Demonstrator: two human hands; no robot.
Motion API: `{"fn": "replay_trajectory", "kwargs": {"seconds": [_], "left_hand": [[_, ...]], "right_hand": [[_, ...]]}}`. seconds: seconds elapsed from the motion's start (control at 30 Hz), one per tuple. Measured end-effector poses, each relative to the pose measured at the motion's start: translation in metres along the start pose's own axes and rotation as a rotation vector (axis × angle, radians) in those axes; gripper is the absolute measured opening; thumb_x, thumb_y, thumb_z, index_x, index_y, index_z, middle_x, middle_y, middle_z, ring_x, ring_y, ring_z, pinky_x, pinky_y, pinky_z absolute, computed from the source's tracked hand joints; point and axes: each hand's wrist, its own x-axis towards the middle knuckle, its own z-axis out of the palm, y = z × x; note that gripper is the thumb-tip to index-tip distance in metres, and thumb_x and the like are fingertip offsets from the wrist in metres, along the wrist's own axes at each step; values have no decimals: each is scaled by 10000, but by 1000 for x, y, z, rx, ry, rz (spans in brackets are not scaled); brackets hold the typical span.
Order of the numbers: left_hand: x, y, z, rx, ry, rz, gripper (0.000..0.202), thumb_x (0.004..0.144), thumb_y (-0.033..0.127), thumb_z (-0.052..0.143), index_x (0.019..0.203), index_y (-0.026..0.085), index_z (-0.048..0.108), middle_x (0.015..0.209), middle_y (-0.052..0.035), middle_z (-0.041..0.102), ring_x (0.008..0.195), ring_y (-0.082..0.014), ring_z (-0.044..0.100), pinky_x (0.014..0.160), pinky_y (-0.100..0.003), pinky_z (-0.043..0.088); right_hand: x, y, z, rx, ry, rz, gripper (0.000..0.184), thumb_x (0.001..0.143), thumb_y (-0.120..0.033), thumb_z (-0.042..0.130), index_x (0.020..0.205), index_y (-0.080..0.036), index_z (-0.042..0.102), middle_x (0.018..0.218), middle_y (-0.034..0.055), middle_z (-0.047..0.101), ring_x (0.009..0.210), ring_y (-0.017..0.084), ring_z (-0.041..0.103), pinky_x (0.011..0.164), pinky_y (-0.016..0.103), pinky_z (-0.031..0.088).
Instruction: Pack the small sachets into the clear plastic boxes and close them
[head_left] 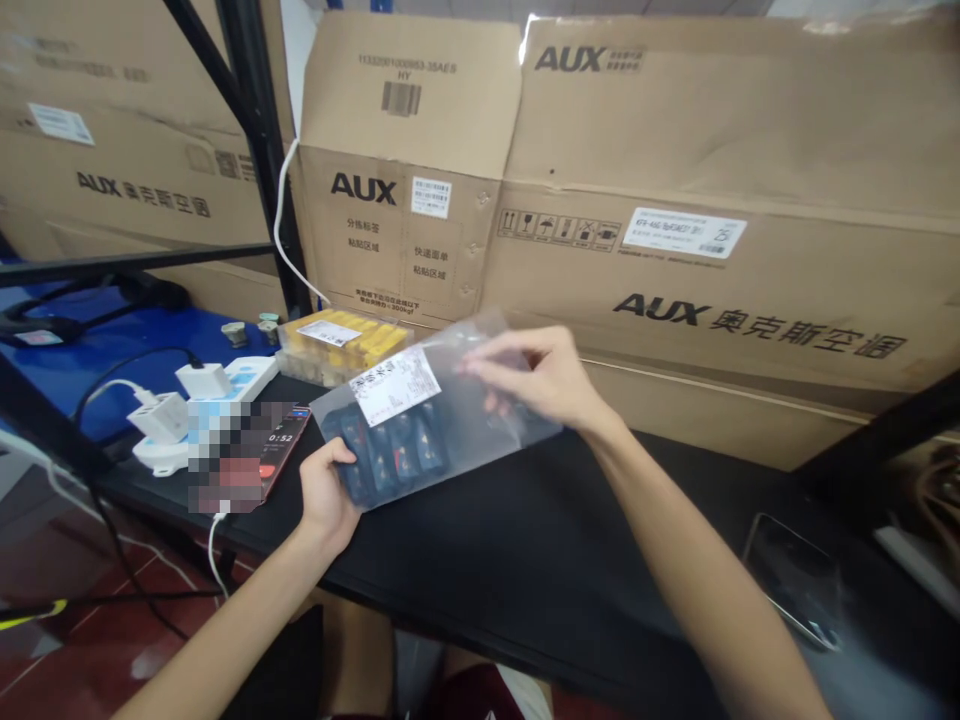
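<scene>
A phone sits left of the plastic bag; cartons behind.

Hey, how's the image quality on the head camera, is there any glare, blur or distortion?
In the head view, glare washes across the clear plastic bag beside the right hand, a pixelated patch hides part of the phone, and the wide lens makes the black shelf upright lean.
</scene>
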Motion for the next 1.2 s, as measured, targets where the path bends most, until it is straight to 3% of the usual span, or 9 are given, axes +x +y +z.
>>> {"fn": "replay_trajectory", "kwargs": {"seconds": [0.1,0.17,0.2,0.27,0.4,0.57,0.8,1.03,1.2], "left_hand": [[3,3,1,-47,-41,19,240,523,169,604,756,175,661,771,-16,707,607,-188,639,599,-327,590],[4,5,1,-77,-37,16,239,542,165,601,774,178,657,785,-15,712,628,-195,658,626,-339,600],[4,5,1,-82,-29,5,246,548,163,602,787,178,659,792,-17,716,644,-202,670,637,-344,604],[4,5,1,-83,-12,-10,255,552,161,606,801,181,658,790,-18,716,683,-218,694,649,-347,607],[3,5,1,-73,-16,3,246,533,150,611,774,196,633,742,-11,685,747,-242,723,657,-330,606],[2,6,2,-49,-16,-9,222,538,152,609,756,189,631,738,-12,676,740,-236,720,654,-331,612],[-1,6,4,-42,-1,4,232,538,153,607,764,187,651,763,-15,705,727,-231,715,642,-336,614],[0,6,5,-44,12,-14,223,545,149,600,761,182,647,771,-15,710,708,-223,707,626,-336,613],[-1,7,5,-24,19,-7,202,540,155,600,738,184,627,806,-19,722,672,-201,688,615,-319,601]], "right_hand": [[7,20,-25,88,429,-110,218,883,-422,857,934,-216,808,804,50,790,672,210,751,570,341,620],[7,45,-53,-132,491,-54,162,897,-360,815,942,-204,803,827,72,796,775,260,786,667,401,661],[5,59,-67,-335,420,29,125,885,-295,787,952,-192,810,869,91,809,836,286,797,750,439,674],[-2,90,-93,-754,89,280,212,846,-175,745,1039,-171,831,1040,142,836,1037,325,794,1000,498,632],[-17,139,-109,-792,-121,421,368,755,-68,765,1109,-135,842,1189,165,834,1130,324,787,1061,431,601],[-20,158,-95,-806,-198,448,350,769,-66,773,1107,-124,838,1143,157,842,1079,303,791,1014,378,596],[-6,131,-79,-789,-156,350,265,915,-132,658,1111,-156,834,1187,159,830,1142,326,756,1070,449,564],[6,107,-14,-579,-359,217,149,880,-188,736,1012,-195,807,1048,53,820,1020,284,763,1011,420,591],[-3,118,9,-545,-544,283,496,662,-187,975,1114,-224,771,1324,77,755,1235,330,712,1072,435,580]]}}
